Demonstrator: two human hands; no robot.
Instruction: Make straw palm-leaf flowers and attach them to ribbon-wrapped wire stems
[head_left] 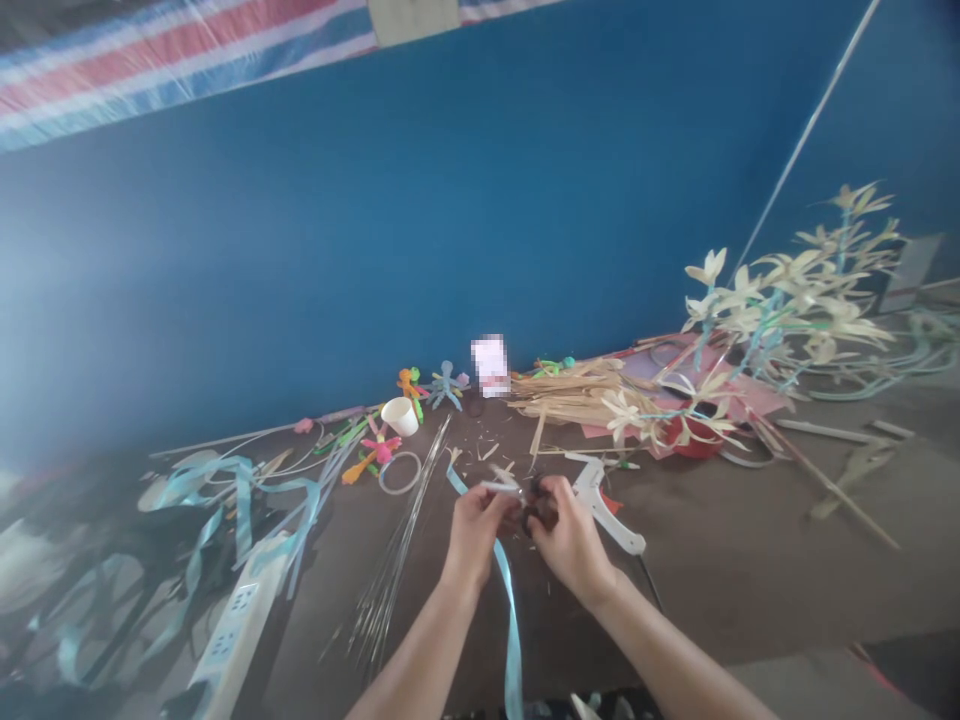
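My right hand [564, 535] is closed on the dark handles of a pair of scissors [534, 508], in the middle of the table. Just left of it, my left hand [476, 528] pinches something small and pale near the scissors' blades; its exact form is too small to tell. A light blue ribbon [511, 620] runs down from beside my left hand to the table's front edge, and its upper end shows beyond the fingers. Right of my right hand lies a white glue gun [611, 515].
Thin wires [409, 540], a tape ring [400, 473], a white cup [400, 416] and a power strip [238, 625] lie leftward. Dried strips [577, 395] lie behind my hands, near the blue wall [450, 220]. Pale flowers [802, 290] stand at the right.
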